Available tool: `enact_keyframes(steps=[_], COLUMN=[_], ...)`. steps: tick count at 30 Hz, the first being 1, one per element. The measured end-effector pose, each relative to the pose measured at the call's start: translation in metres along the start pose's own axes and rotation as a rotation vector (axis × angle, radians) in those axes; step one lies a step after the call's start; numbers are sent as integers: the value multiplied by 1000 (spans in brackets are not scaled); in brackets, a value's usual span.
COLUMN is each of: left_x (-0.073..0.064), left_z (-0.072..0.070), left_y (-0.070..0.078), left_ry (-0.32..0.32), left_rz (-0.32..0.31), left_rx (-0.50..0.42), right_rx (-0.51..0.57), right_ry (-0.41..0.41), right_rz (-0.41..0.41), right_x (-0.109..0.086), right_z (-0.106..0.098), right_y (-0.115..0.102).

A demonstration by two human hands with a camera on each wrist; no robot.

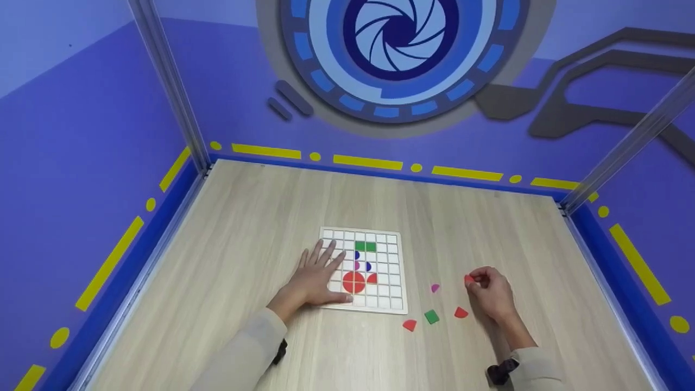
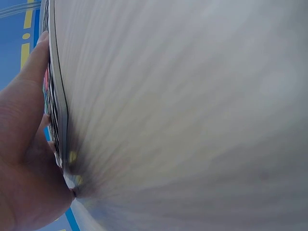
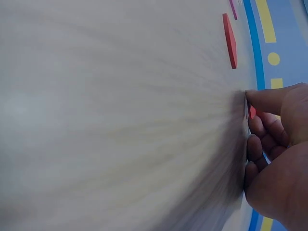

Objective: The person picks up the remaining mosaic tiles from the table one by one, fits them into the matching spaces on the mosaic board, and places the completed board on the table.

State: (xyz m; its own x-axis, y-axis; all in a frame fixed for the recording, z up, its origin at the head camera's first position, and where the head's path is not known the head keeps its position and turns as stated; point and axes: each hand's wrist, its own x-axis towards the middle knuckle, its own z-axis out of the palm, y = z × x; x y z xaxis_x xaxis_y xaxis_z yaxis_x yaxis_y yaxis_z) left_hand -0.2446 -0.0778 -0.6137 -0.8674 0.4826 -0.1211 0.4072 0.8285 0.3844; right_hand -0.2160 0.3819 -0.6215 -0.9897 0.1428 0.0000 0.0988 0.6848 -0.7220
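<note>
A white grid board point(image 1: 403, 282) lies on the table with flat coloured pieces in some squares. My left hand point(image 1: 315, 279) rests on its left side, fingers spread and straight, thumb along the near edge. On the board are a red circle point(image 1: 353, 282) made of quarter pieces, a red quarter-circle point(image 1: 372, 278), green squares point(image 1: 365, 246), and small blue and magenta half-circles. To the right of the board, my right hand point(image 1: 493, 293) pinches a red piece point(image 1: 468, 279) between thumb and fingers, low at the tabletop. The fingers partly cover that piece, in the right wrist view too.
Loose on the wooden table point(image 1: 260, 217), between board and right hand, lie a magenta half-circle point(image 1: 435, 288), a green square point(image 1: 431, 316) and two red quarter-circles, one nearer the board point(image 1: 409, 325), the other nearer the hand point(image 1: 461, 312). Blue walls point(image 1: 228, 98) enclose the table's back and sides.
</note>
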Motion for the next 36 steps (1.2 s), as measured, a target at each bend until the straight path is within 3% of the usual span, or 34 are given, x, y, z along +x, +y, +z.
enact_keyframes(steps=[9,13,25,30,36], left_x=[2,2,2,2,2], left_z=[1,0,0,1,0], left_y=[-1,-1,-1,1,0], left_ry=[-13,-16,-21,-15,-8], left_rz=[-5,-11,-17,-8,-17], left_rx=[3,5,14,9,21], right_rx=[24,59,264,270,251], right_ry=[19,9,-142,-130,-125], right_rz=[-10,-25,-128,-110,-104], right_x=[0,-3,-6,-3,-3], right_z=[2,10,84,112,128], right_y=[-3,-16,-104,-118,-128])
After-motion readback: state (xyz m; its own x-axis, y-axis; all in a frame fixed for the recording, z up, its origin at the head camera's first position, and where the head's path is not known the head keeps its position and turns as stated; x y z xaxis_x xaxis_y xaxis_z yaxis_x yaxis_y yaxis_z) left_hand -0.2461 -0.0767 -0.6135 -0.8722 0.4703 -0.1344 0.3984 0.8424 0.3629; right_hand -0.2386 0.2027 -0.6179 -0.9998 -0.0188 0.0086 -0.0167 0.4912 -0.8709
